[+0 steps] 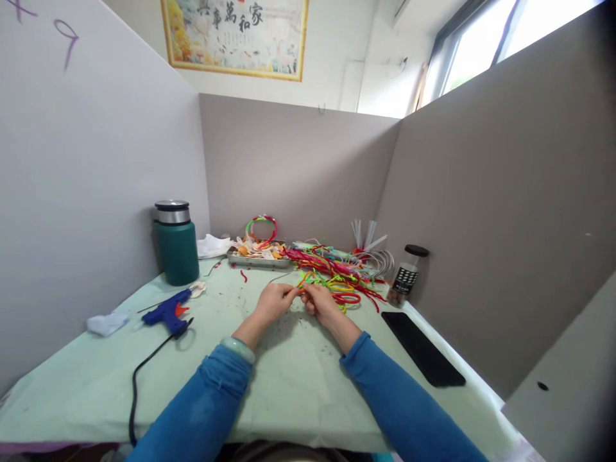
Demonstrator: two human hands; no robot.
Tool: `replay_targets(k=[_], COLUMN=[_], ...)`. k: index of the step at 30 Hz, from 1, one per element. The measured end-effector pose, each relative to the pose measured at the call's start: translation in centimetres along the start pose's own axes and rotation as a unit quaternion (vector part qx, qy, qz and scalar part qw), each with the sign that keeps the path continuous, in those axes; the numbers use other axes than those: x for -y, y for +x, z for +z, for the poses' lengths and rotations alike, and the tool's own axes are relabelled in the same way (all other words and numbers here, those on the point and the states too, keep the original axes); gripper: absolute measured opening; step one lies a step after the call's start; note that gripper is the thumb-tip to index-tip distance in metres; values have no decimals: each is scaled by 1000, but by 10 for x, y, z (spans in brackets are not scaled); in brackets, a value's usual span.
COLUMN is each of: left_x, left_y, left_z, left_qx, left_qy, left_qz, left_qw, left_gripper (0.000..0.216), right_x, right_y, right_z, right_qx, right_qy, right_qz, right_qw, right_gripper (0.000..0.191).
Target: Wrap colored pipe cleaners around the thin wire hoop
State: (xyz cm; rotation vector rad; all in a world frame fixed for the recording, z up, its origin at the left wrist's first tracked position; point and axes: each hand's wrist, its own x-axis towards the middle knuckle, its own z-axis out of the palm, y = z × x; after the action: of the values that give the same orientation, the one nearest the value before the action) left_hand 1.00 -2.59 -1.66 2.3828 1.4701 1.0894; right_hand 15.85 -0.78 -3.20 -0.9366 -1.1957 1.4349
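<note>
My left hand (275, 301) and my right hand (321, 303) meet over the middle of the table, fingertips nearly touching. Both are closed in a pinch on a thin orange pipe cleaner (302, 287), mostly covered by the fingers. Just behind and to the right lies a heap of fuzzy pipe cleaners (332, 264), mainly red and pink with some green and yellow. A looped red pipe cleaner (349, 298) rests by my right hand. Farther back, a metal tray (260, 262) holds orange and cream pieces, with a colourful ring (261, 228) propped on it.
A blue glue gun (168, 312) with a black cord lies at left, near a green flask (177, 247) and a crumpled white tissue (106, 323). At right are a lidded jar (408, 276) and a black phone-like slab (422, 348). Grey partitions (298, 167) enclose the table.
</note>
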Motion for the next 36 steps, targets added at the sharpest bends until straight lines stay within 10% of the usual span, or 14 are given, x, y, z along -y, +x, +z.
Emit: replay_targets(k=[11,24,36], left_x=[3,2,8], left_y=[5,0,3], left_z=[4,3,9], left_qx=[1,-92,-75], left_qy=[-13,-29,-6], left_qz=[-139,97,97], left_qw=[990,991,992], left_gripper=[31,17,20], right_x=[-4,-5,-8], right_y=[-1,10,9], right_z=[9,-4,-5], right_qx=[-17,-5,-2], right_qy=[-16,189,135], right_qz=[-64,62,-12], right_qw=[998,980,991], right_gripper=[25,14,21])
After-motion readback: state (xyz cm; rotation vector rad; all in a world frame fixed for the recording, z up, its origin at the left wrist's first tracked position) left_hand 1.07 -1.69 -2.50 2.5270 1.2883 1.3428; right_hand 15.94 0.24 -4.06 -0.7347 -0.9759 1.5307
